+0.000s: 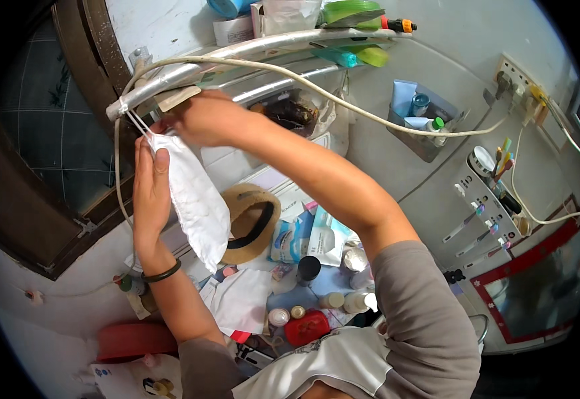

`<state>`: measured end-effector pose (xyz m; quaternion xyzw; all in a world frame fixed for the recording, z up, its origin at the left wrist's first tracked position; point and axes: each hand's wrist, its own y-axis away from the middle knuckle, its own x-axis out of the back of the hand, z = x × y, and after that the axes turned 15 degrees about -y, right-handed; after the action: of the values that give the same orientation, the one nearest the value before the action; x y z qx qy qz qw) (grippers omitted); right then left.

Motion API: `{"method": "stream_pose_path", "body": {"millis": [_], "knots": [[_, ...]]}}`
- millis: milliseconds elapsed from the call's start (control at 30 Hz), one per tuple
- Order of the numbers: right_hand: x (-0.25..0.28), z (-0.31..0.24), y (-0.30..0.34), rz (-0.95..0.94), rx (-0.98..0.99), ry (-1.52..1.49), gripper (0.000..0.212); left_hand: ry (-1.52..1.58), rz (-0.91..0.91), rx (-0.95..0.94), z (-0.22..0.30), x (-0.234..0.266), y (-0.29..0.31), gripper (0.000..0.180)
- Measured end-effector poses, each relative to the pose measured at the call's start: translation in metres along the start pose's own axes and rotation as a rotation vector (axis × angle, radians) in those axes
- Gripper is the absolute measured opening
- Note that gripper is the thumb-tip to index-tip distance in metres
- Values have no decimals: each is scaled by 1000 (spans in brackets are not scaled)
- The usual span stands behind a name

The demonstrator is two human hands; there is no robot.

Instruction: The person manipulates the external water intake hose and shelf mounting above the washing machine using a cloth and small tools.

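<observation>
A white cloth bag with gathered edges hangs at a slant below the end of a silvery metal rail. Thin white cords run from its top up to the rail's tip. My left hand, a dark band at its wrist, grips the bag's upper left edge, thumb in front and fingers raised. Above it, my right hand is bent closed at the top of the bag, beside the cords; its fingertips are partly hidden and slightly blurred.
A pale cable droops along the rail to a wall socket. Behind the bag lies a tan hat. Several bottles, packets and a red box crowd the surface below. A grey wall basket and toothbrush holder are at right.
</observation>
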<state>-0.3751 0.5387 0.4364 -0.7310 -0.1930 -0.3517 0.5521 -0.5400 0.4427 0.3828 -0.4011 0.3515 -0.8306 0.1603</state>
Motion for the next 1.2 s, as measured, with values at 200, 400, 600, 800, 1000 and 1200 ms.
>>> {"method": "stream_pose_path", "body": {"millis": [200,400,600,800,1000,1200], "knots": [[26,8,11,-14,-431,21,56,20,-29,-4,3,6,-2,57],[91,99,63,122,-807,371,68,59,-8,-31,12,6,-2,51],[85,124,67,206,-820,327,66,83,-6,-22,12,2,-2,48],[17,55,42,305,-90,35,33,53,-2,-50,15,7,-3,49],[-7,5,52,589,60,-233,20,29,7,-72,5,2,-6,53],[16,-27,84,712,52,-417,28,35,12,-117,5,5,-8,53]]}}
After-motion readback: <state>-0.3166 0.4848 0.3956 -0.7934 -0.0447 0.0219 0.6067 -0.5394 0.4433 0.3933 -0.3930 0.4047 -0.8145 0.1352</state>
